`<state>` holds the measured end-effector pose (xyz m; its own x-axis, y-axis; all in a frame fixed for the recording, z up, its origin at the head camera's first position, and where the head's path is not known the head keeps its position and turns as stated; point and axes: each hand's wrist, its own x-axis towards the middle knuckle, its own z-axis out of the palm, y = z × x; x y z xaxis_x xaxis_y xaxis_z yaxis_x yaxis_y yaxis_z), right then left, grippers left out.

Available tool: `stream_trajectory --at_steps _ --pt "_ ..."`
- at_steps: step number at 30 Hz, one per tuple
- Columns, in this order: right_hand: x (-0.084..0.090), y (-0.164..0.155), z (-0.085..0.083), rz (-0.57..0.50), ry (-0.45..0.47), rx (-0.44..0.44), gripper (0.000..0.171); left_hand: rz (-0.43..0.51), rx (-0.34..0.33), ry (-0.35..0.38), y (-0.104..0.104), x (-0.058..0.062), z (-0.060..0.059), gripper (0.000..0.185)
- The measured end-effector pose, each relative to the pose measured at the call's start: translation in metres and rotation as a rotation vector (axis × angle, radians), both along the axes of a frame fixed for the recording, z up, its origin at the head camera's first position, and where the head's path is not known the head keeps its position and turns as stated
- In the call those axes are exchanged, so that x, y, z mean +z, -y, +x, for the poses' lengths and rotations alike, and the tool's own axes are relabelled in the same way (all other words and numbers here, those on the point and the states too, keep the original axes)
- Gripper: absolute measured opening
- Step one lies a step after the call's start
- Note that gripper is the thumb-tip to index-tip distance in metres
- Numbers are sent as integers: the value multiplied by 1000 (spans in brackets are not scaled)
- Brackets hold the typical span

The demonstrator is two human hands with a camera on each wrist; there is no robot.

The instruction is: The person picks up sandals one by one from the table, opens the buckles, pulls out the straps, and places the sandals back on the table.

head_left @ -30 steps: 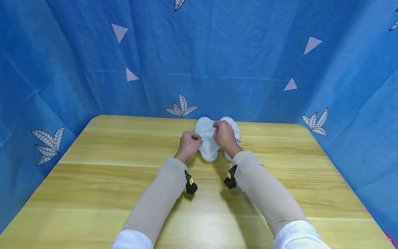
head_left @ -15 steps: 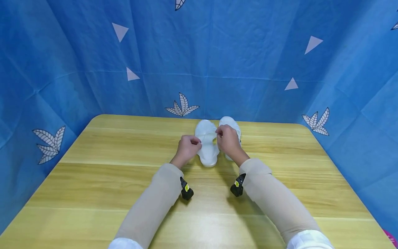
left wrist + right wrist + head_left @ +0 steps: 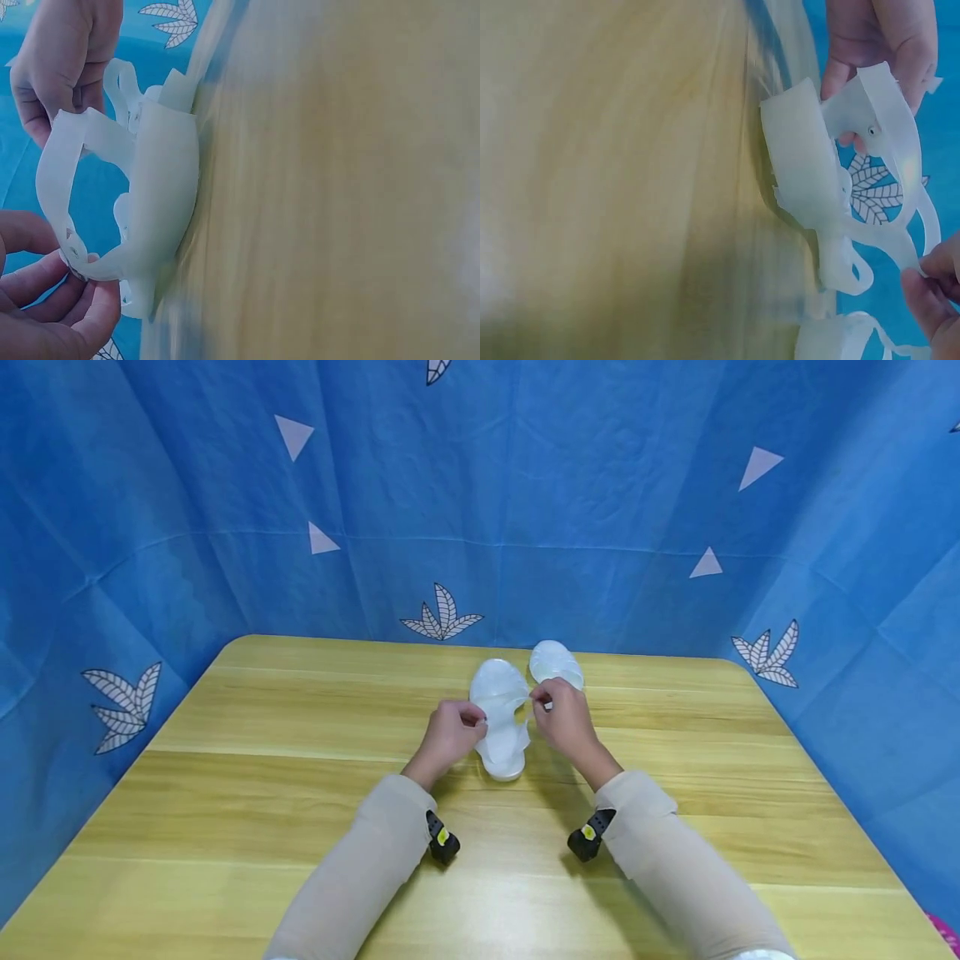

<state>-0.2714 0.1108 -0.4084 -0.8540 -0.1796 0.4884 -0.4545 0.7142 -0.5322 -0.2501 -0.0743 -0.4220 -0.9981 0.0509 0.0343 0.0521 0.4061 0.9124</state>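
Note:
A white sandal (image 3: 498,678) lies on the wooden table between both hands, its strap standing up in a loop. My left hand (image 3: 452,728) pinches the strap's left side, close to a small fastening seen in the left wrist view. With thumb and fingers, my right hand (image 3: 566,718) pinches the strap's right side, as the right wrist view also shows. The matching white sandal (image 3: 553,658) lies behind my right hand, which hides its near part.
The wooden table (image 3: 300,810) has rounded far corners. Behind its far edge hangs a blue curtain (image 3: 600,485) with white leaf and triangle prints. More curtain lines both sides.
Both hands have drawn the left sandal toward me along the table. A gap has grown between it and the other sandal, which stays by the far edge.

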Motion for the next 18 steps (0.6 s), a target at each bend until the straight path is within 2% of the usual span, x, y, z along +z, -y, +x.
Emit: stream_trajectory --at_steps 5,13,18 --pt "-7 -6 9 -27 -22 24 8 -4 -39 -24 1 -2 9 10" --pt "-15 -13 24 -91 -41 30 6 -38 -86 -21 3 -3 22 9" --pt "-19 -16 36 -120 -22 40 6 -63 -115 -41 4 -3 33 7"
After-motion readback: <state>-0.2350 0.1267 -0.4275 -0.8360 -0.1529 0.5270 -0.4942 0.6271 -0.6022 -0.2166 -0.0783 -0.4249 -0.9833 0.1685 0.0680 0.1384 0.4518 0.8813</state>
